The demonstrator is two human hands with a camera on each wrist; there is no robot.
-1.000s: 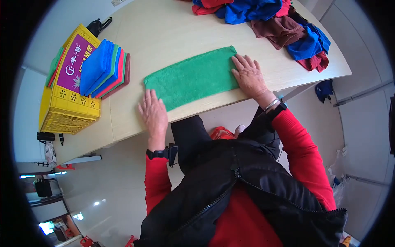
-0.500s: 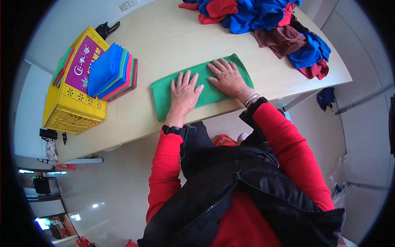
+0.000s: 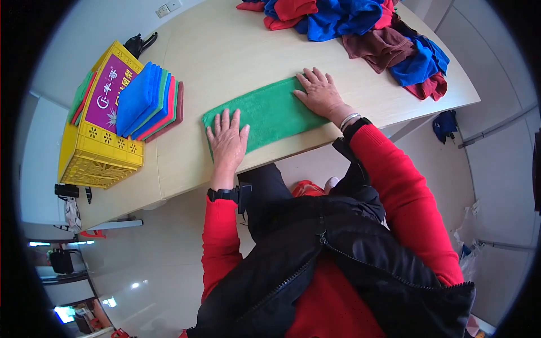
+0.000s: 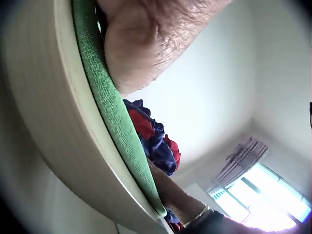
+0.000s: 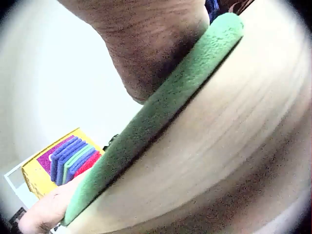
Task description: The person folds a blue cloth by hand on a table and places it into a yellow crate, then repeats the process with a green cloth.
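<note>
Fingers [image 3: 227, 121] flat on green cloth [image 3: 270, 112]; wrist views hide fingertips.

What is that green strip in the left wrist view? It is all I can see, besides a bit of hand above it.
Observer: A green cloth folded into a long band, flat on the table.
Operator: Is the other hand on it too?
Observer: Yes, the right hand presses its far end, the left hand the near end.
Operator: Anything beside it?
Observer: A stack of folded cloths on a yellow crate.
</note>
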